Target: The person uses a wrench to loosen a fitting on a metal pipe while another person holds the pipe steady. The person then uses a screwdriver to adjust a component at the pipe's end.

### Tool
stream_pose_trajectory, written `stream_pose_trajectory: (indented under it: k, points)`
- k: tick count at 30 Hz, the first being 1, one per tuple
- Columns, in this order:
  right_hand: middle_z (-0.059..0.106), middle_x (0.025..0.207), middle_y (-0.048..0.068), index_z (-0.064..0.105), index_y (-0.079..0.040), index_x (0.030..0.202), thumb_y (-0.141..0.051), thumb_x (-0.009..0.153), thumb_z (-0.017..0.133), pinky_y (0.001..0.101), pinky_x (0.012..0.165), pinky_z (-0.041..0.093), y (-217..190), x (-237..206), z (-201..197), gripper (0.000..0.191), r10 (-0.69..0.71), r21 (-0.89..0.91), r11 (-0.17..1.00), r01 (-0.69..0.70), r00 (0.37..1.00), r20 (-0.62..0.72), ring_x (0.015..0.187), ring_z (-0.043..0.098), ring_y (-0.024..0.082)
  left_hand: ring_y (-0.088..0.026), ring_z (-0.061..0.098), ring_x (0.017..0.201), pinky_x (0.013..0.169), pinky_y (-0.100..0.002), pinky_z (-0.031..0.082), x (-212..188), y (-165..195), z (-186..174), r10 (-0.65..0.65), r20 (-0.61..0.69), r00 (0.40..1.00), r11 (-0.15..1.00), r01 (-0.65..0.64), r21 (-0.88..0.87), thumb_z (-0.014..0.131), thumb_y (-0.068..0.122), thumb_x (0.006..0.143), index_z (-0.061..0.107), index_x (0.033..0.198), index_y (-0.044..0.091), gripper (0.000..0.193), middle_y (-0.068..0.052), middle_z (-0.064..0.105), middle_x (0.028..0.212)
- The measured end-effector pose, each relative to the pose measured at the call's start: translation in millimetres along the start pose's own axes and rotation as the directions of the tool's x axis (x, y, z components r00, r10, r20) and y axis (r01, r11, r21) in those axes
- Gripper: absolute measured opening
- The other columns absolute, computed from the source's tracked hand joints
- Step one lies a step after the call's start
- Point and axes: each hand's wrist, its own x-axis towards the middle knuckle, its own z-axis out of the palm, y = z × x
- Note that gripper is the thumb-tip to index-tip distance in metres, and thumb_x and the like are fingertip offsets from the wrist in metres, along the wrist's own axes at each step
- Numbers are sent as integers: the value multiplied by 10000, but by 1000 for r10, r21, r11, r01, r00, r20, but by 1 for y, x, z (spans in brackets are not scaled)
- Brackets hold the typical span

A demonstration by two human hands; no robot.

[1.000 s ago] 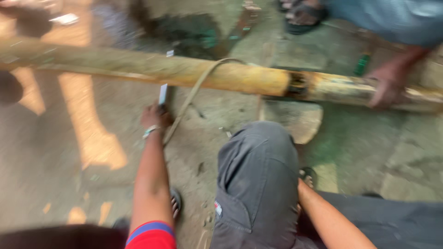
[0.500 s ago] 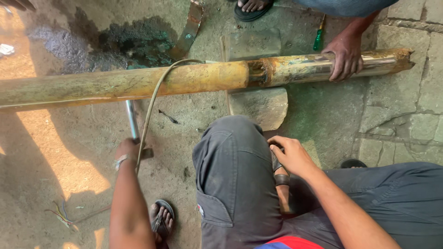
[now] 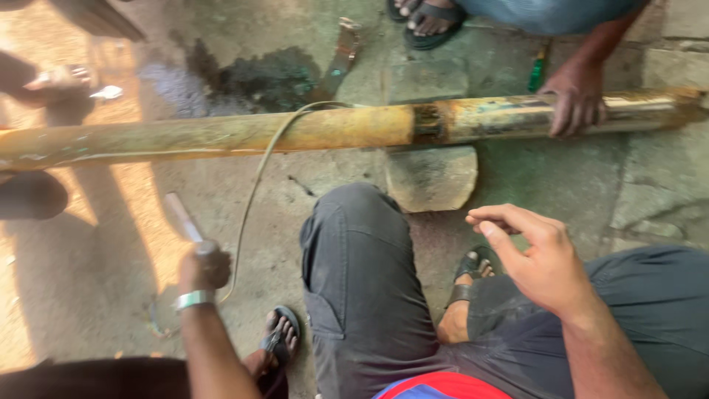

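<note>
My left hand [image 3: 203,270], with a pale wristband, is closed around a short grey rod-shaped tool [image 3: 183,218] that points up toward the pipe. A thin cable [image 3: 255,185] runs from this hand up over a long rusty yellow pipe [image 3: 295,133], which lies across the ground. The tool tip is well short of the pipe. My right hand [image 3: 543,258] hovers above my right knee with fingers loosely apart, holding nothing. My left knee in dark trousers [image 3: 354,244] is between the two hands.
Another person's hand [image 3: 576,103] presses on the pipe at the right, near a rusty joint [image 3: 427,122]. A stone block [image 3: 432,177] props up the pipe. A green-handled screwdriver [image 3: 538,74], a dark wet patch [image 3: 258,77] and sandalled feet [image 3: 428,15] lie beyond. Someone's hand [image 3: 55,77] is at the far left.
My left hand has drawn back from the pipe with the tool. My right hand has lifted off my knee and now hangs in the air.
</note>
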Motion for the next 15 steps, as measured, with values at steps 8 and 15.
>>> stream_pose_trajectory:
  k: [8, 15]
  points:
    - [802, 1008, 62, 746, -40, 1144, -97, 957, 653, 276, 769, 578, -10, 10, -3, 216, -34, -16, 999, 33, 998, -45, 907, 750, 128, -243, 606, 552, 472, -334, 481, -129, -21, 27, -52, 431, 901, 910, 220, -351, 581, 298, 902, 591, 946, 67, 235, -113, 637, 697]
    - [799, 1009, 72, 734, -15, 1149, -90, 976, 657, 281, 779, 577, 2, 17, -16, 204, -34, -10, 999, 33, 990, -138, 907, 752, 127, -300, 642, 555, 487, -376, 502, -176, -22, 5, -123, 475, 871, 990, 142, -6, 676, 201, 817, 638, 1023, -26, 309, -202, 661, 697]
